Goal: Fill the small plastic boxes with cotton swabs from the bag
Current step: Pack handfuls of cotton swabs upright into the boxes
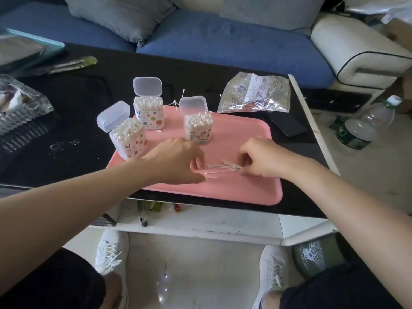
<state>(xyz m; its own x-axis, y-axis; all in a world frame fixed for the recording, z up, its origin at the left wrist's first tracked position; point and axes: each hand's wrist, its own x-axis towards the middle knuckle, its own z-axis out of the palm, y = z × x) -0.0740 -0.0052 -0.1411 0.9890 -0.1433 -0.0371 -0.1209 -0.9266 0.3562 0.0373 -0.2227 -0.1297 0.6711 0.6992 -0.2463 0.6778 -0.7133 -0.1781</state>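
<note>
Both forearms bare, reaching forward and angling in toward each other. Left hand (176, 161) palm down, fingers curled under, thumb low, grip unclear. Right hand (260, 158) knuckles up, fingers curled, tips pinching ends of cotton swabs (219, 169). Hands near, not touching.

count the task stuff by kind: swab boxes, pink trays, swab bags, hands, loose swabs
cotton swab boxes, lids open: 3
pink tray: 1
cotton swab bag: 1
hands, left hand and right hand: 2
loose cotton swabs: bunched, no clear count
total: 7, loose swabs left out
</note>
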